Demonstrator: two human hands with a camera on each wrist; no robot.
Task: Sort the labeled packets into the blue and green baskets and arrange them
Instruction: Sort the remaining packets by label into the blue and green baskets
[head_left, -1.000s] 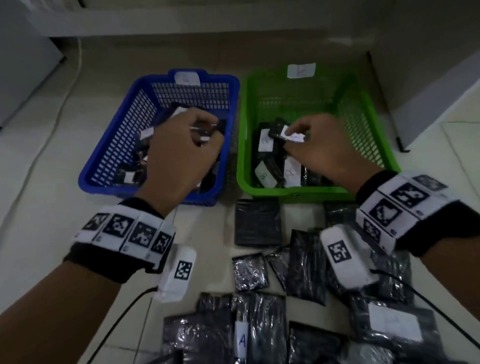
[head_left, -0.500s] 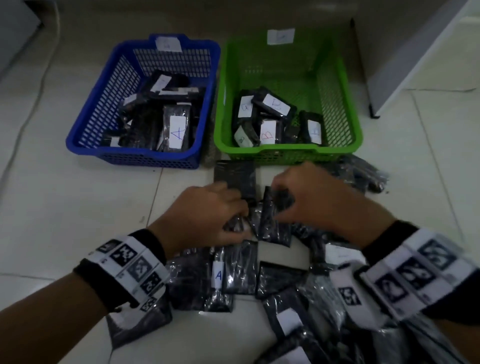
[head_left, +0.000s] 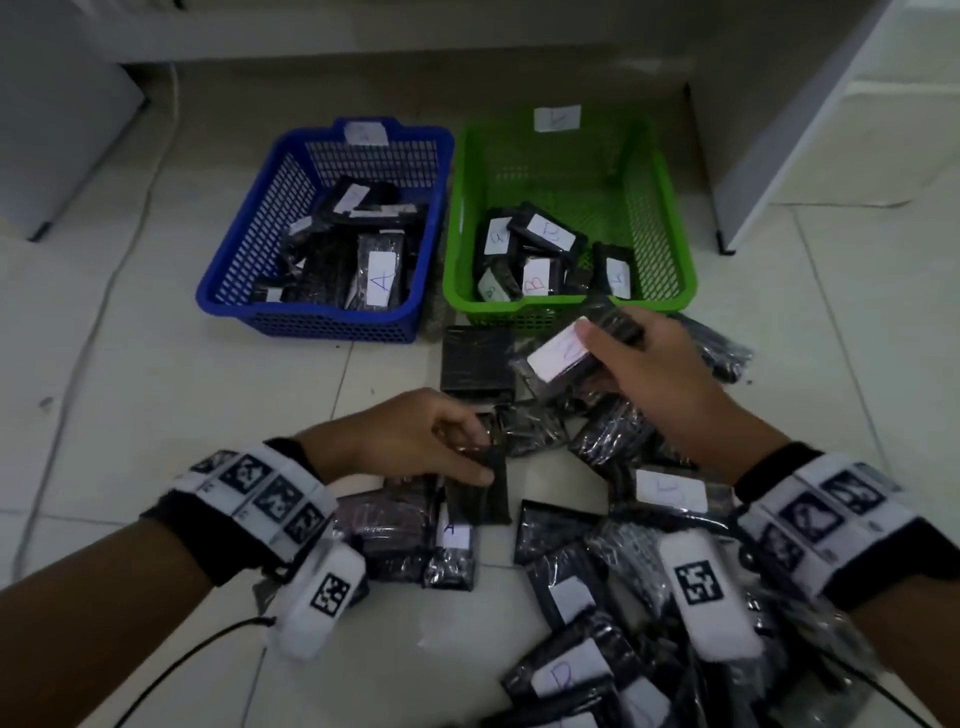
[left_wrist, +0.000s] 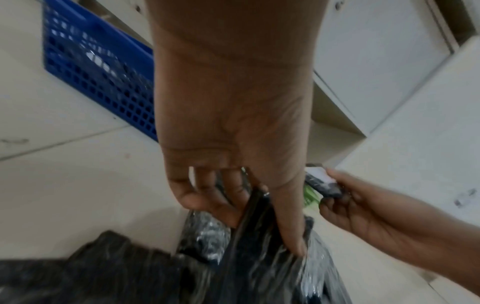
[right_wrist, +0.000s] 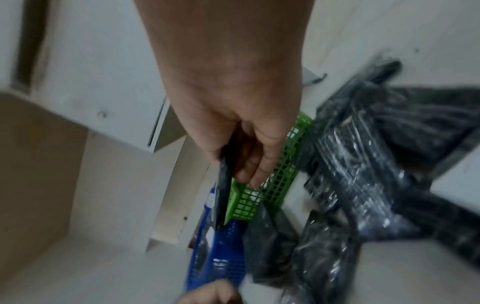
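Observation:
The blue basket (head_left: 332, 325) holds several black packets, one labelled A (head_left: 379, 278). Beside it, the green basket (head_left: 675, 223) holds packets labelled B (head_left: 545, 234). My right hand (head_left: 597, 353) holds a white-labelled packet (head_left: 558, 358) lifted just in front of the green basket; its letter is blurred. In the right wrist view that packet (right_wrist: 223, 185) shows edge-on under my right hand (right_wrist: 241, 164). My left hand (head_left: 475, 449) pinches a black packet (head_left: 483, 499) in the floor pile, thumb on top. The left wrist view shows the left hand (left_wrist: 254, 216) gripping this packet (left_wrist: 259, 257).
Many loose black packets (head_left: 623, 597) cover the tiled floor near me, some labelled. One flat packet (head_left: 478, 361) lies before the green basket. White cabinets (head_left: 831, 130) stand at the right and back left. A cable (head_left: 130, 244) runs along the floor at the left.
Both hands left the baskets and came back to the floor pile. The right hand has since lifted a labelled packet toward the green basket; the left hand has taken hold of a black packet.

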